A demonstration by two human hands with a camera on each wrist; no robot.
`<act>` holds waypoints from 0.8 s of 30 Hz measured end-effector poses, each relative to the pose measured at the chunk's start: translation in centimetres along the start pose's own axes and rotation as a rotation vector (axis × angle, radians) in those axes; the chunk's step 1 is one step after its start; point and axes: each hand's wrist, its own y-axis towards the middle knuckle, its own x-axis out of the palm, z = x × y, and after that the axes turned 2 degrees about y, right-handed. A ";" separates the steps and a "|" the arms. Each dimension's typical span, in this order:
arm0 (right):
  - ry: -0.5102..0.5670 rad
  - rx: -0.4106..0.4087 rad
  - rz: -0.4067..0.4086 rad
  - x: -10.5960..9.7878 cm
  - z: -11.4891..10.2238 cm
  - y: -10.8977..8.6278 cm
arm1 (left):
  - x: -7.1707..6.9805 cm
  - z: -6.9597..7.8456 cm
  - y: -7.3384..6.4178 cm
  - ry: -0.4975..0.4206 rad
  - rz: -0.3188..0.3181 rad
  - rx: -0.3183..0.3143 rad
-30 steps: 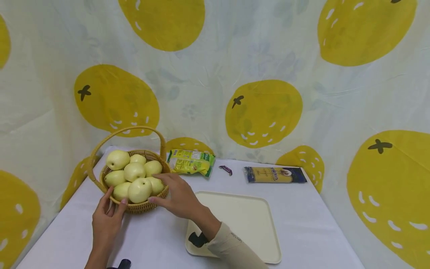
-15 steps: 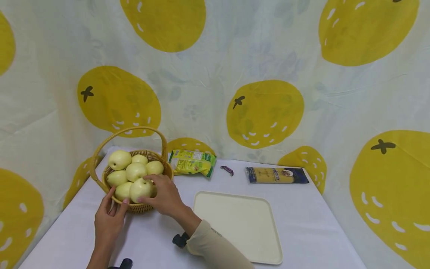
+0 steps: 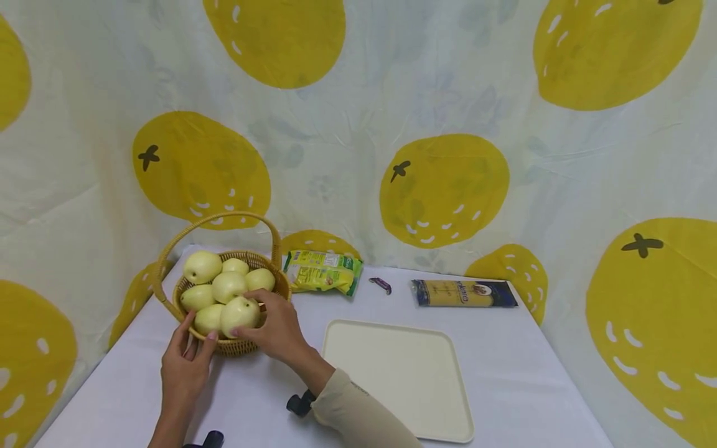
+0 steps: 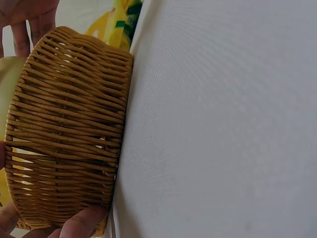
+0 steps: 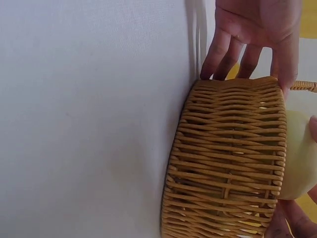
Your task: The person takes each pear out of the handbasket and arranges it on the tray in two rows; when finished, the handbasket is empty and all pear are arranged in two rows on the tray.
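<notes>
A wicker basket [image 3: 238, 347] with a tall arched handle stands at the left of the table in the head view, filled with several pale yellow-green pears. My left hand [image 3: 185, 376] holds the basket's front left side, thumb at the rim and fingers along the outer wall. Over the front right rim, my right hand [image 3: 277, 326] grips the front pear [image 3: 239, 316] between thumb and fingers; this pear still lies among the others. The left wrist view shows the woven wall [image 4: 69, 129] close up, and the right wrist view shows the left hand [image 5: 255, 29] against it.
A cream tray [image 3: 398, 379] lies right of the basket, partly under the right sleeve. Along the back are a yellow-green packet [image 3: 323, 272], a small purple-wrapped sweet [image 3: 381, 285] and a blue-and-yellow pasta packet [image 3: 465, 293]. A fruit-patterned curtain [image 3: 336, 174] hangs behind.
My right hand has moved left from the basket's right edge onto the front pear and taken hold of it. The left hand stays at the basket. The whole view has shifted slightly.
</notes>
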 end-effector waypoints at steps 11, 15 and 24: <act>0.193 0.074 0.043 -2.5 -0.4 -1.1 | 0.0 0.0 -0.2 -0.014 0.009 0.015; 0.206 0.104 0.053 -3.6 -0.6 -1.7 | -0.2 0.0 -0.3 -0.008 0.017 0.009; 0.250 0.091 0.086 -6.4 0.2 -3.0 | 0.0 -0.1 -0.1 -0.003 0.015 0.004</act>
